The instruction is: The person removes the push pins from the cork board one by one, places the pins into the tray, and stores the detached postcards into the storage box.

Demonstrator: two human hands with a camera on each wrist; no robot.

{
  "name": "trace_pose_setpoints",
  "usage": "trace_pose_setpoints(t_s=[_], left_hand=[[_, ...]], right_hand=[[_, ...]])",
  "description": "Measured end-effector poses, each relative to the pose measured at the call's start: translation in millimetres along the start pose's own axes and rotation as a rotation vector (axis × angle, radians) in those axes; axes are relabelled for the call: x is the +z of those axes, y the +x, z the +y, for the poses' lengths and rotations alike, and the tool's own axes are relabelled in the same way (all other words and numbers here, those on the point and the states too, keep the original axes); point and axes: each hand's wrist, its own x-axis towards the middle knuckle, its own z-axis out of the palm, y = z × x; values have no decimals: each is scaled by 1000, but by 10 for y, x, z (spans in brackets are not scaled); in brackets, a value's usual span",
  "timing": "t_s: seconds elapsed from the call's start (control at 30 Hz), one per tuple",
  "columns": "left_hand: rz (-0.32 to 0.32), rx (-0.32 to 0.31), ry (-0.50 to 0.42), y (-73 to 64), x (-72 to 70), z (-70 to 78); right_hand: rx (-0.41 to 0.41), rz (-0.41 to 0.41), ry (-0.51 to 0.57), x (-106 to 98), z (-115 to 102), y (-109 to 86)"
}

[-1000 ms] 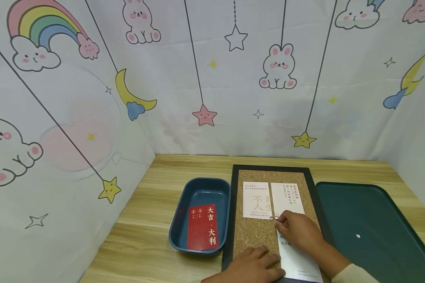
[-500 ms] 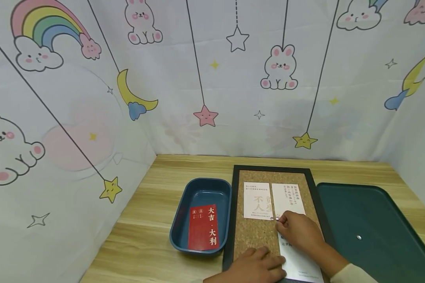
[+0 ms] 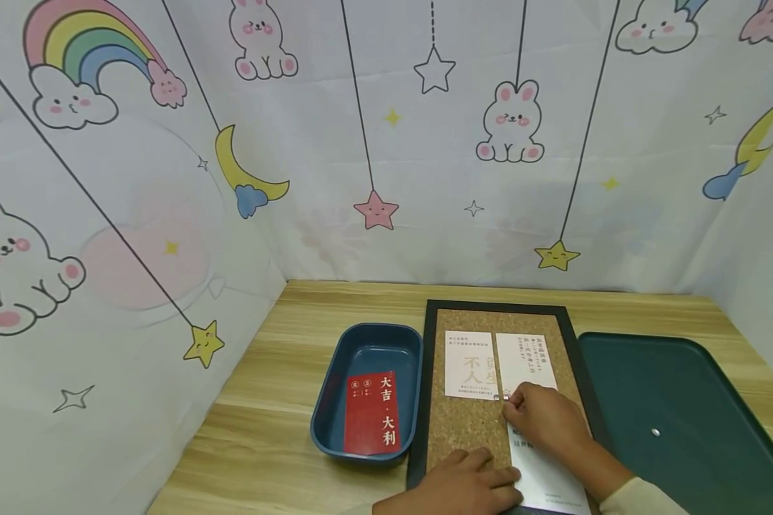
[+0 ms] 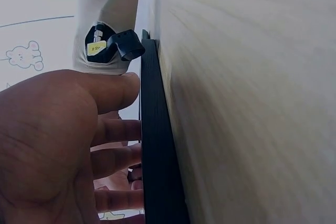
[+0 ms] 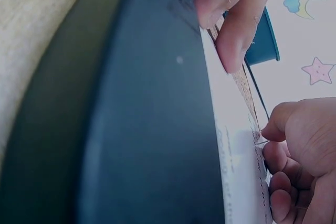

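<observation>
A cork board (image 3: 460, 425) with a black frame lies on the table. My right hand (image 3: 547, 425) pinches a small silvery thumbtack at the inner lower corner of a white card (image 3: 467, 357) with gold characters; in the right wrist view its thin pin (image 5: 262, 141) shows between fingertips and paper. Printed white paper (image 3: 547, 479) shows above and below this hand, its middle hidden. Another silvery tack (image 3: 497, 398) is at the white card's lower right corner. My left hand (image 3: 467, 483) rests with extended fingers on the board's near part, fingertips at the paper's left edge.
Left of the board stands a blue bin (image 3: 322, 400) with a red card (image 3: 371, 413) in it. At the right lies a dark green tray (image 3: 670, 379) holding a loose silvery tack (image 3: 655, 432). A patterned white curtain (image 3: 438, 236) hangs behind the wooden table (image 3: 251, 422).
Both hands keep nearly the same place on the board, the right one still at the card's corner. The head view has shifted slightly, so everything appears a little further right.
</observation>
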Motion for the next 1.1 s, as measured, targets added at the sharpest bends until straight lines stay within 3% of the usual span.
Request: trace_pose_setpoints(t_s=[1.1], left_hand=[[-16, -1, -40, -18, -19, -14]], right_hand=[[21, 18, 44, -56, 23, -8]])
